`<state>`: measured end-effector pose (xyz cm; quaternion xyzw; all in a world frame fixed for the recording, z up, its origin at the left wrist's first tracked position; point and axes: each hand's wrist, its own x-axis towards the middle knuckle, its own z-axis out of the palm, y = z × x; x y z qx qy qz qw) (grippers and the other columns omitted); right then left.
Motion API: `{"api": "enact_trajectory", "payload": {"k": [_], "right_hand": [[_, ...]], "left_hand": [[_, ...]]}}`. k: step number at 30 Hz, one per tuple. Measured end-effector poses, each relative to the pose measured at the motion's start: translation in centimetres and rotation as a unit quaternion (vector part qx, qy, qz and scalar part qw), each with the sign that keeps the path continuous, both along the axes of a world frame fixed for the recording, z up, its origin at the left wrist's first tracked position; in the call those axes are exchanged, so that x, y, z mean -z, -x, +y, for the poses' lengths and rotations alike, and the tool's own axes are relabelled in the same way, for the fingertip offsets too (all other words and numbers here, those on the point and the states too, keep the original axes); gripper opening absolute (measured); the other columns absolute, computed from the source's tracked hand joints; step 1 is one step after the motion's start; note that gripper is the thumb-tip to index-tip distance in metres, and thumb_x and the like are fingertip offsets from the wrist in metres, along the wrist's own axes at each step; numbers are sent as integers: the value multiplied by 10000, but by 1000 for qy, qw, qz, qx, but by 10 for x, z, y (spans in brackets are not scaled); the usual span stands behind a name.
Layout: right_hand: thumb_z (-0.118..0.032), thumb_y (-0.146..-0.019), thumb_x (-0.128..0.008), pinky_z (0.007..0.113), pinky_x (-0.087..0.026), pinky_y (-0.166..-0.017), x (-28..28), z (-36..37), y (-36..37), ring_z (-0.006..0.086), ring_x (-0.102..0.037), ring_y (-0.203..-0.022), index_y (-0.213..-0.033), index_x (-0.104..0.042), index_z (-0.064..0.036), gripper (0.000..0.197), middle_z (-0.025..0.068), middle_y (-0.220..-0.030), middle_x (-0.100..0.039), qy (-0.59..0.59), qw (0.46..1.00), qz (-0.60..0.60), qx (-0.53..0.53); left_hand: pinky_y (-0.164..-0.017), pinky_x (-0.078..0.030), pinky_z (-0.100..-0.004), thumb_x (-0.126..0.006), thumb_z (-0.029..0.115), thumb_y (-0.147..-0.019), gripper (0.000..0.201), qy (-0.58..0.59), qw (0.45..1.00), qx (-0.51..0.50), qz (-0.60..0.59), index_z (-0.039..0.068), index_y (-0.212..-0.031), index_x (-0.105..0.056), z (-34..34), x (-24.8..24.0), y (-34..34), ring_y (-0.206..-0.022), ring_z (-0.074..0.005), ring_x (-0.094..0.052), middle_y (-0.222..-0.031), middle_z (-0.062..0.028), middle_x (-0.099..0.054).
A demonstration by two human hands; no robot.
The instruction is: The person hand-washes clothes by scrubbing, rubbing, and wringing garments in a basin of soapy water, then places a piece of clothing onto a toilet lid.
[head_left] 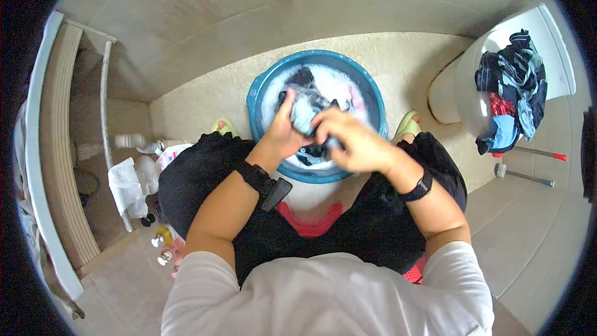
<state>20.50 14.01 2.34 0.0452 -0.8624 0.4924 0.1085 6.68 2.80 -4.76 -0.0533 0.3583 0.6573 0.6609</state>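
Observation:
A round blue basin [254,98] stands on the floor between my feet, full of white suds. Over its middle I hold a wet dark and light-blue garment [303,117]. My left hand [285,132] is closed round its left side, thumb pointing up. Against the garment's right side, my right hand [354,143] has curled fingers gripping the cloth, slightly smeared by motion. More dark cloth [303,77] pokes out of the foam at the far side, and some hangs below my hands. The garment's exact kind cannot be made out.
At the right, a heap of dark, blue and red clothes [515,96] lies on a white toilet [449,90]. Two rods [528,177] are beyond it. On the left are a white pipe [134,142], a rail [106,106] and several bottles [168,250]. A wall rises behind the basin.

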Motion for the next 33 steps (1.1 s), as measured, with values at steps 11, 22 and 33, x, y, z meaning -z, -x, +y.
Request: {"api": "enact_trajectory", "payload": {"k": [11,22,33], "right_hand": [[-398,-762,-660,315,-441,-619,32,31,6,187,-538,-656,-791,-544,-9,407,99,-721,-564,106,943,-180,259],[-241,-681,-677,351,-456,-763,22,32,5,275,-583,-869,-1067,-473,75,539,208,-898,-576,-35,909,-334,246],[17,-645,-571,306,-446,-720,-18,34,4,239,-564,-805,-883,-508,-44,253,101,-830,-549,41,981,-62,177]], "left_hand": [[-851,-465,-374,-484,69,-732,362,-138,983,26,-122,-12,-1084,-518,2,-4,-5,-928,-255,-595,-1028,-139,-593],[-827,-444,-368,-659,219,-750,496,-79,700,200,681,32,-1167,-467,17,-16,-20,-962,-258,-566,-1036,-123,-590],[-835,-448,-358,-725,260,-646,502,-3,641,190,743,66,-1083,-570,19,10,14,-975,-281,-562,-1023,-157,-576]]}}
